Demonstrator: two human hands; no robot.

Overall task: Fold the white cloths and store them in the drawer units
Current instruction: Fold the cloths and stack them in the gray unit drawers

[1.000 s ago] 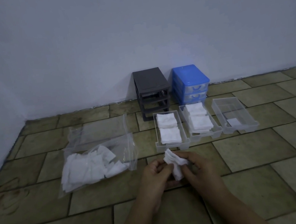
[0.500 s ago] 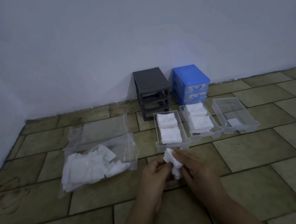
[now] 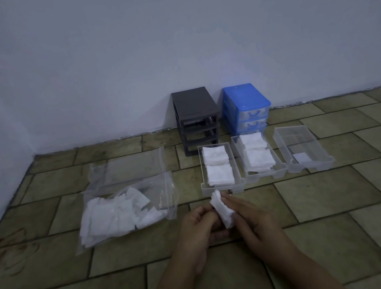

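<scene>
So, mid-fold right now: my left hand [image 3: 200,224] and right hand [image 3: 250,218] are both pinching one small white cloth square [image 3: 222,210], held up off the tiled floor [image 3: 346,232] just in front of the clear plastic drawer trays.

What could go wrong: the cloth is limp and tiny, so if my fingers slip off the edges the fold will probably spring open and I'd have to redo it. It could also end up lopsided, and then it wouldn't stack flush on the piles. The nearest tray sits close to my knuckles too, so a careless reach might nudge it.

The cloth itself looks soft, slightly crumpled, bunched between my fingers, already doubled over I think, though it's dim and I can't tell how many layers.

The left clear tray [image 3: 205,190] has two neat stacks, the middle clear tray [image 3: 245,178] has a couple more, and the right clear tray [image 3: 327,158] holds only one flat white piece. Behind them stand the dark grey drawer frame [image 3: 194,109] and the blue drawer unit [image 3: 244,98]. A clear zip bag of unfolded white cloths [image 3: 118,212] lies to my left.
</scene>
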